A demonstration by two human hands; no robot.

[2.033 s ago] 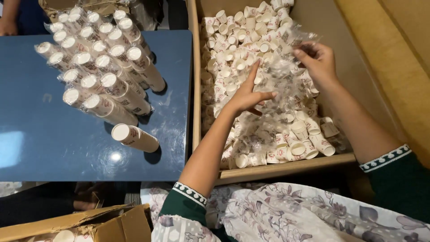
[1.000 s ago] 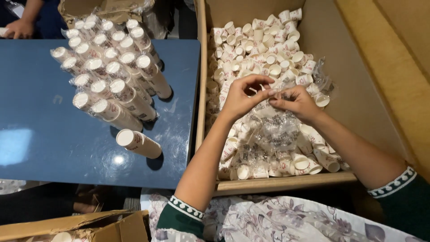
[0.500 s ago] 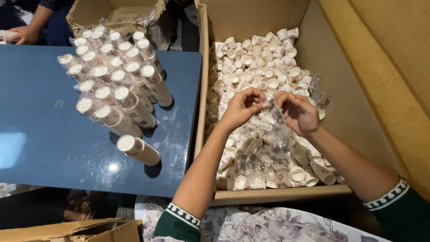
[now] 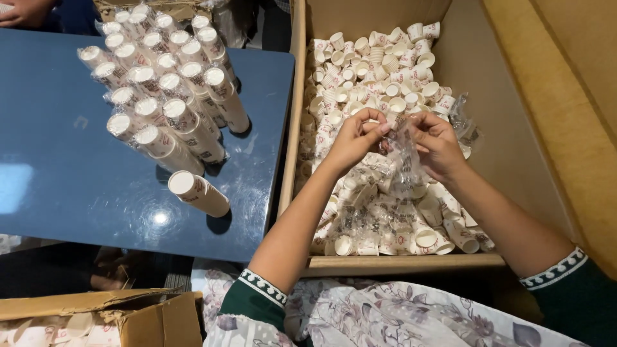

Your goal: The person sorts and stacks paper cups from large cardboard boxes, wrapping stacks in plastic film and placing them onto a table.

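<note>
The clear plastic bag (image 4: 403, 160) hides cups beneath it, and another person's hand (image 4: 22, 9) is cut off top left.

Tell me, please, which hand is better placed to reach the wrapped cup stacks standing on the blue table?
Probably the left hand: it is nearer the blue table and the wrapped cup stacks. Both hands pinch the clear plastic sleeve; the right hand lies farther away.

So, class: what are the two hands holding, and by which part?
Left hand and right hand pinch the top edge of a clear plastic bag.
</note>
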